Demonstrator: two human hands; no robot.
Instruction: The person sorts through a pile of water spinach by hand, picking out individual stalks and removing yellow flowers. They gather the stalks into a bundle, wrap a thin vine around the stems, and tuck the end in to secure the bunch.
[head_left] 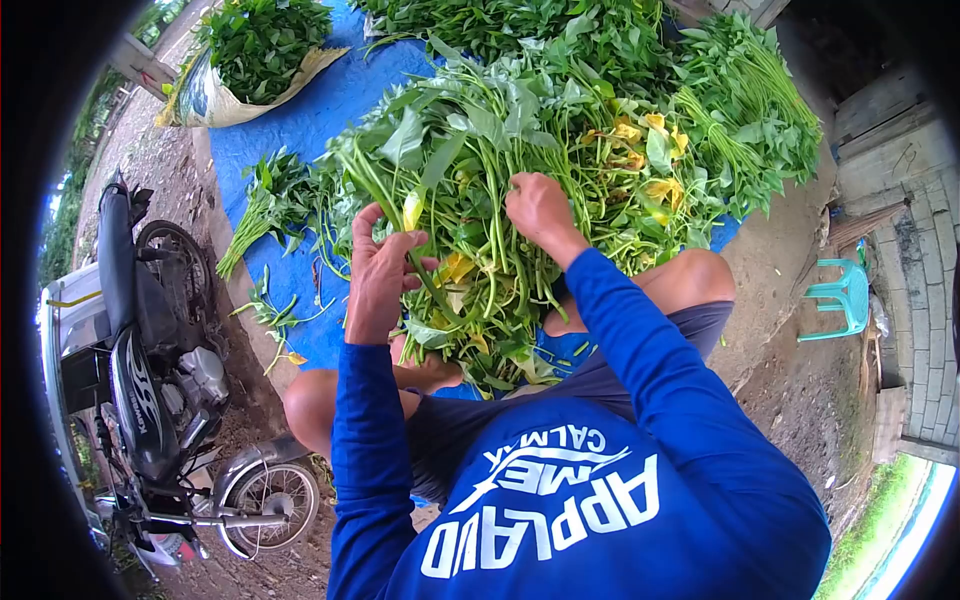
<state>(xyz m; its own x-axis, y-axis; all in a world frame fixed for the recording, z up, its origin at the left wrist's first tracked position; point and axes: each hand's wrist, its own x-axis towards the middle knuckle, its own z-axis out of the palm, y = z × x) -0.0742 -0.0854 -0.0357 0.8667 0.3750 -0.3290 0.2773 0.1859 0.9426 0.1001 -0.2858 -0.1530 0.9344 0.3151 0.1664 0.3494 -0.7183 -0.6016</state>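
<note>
A big heap of leafy green stems (480,130) lies in front of my crossed legs on a blue tarp (285,130). At the heap's left side, my left hand (385,260) has its fingers curled around a few green stems that rise up and to the left. My right hand (540,212) is closed in a pinch at the middle of the heap, on green stems. Yellowed leaves (665,190) show among the stems to the right. A small bundle of greens (262,205) rests on the tarp to the left.
A sack of greens (240,100) stands at the upper left. Tied bundles (750,100) lie at the upper right. A motorcycle (150,400) is on the left, and a teal plastic stool (840,297) on the right.
</note>
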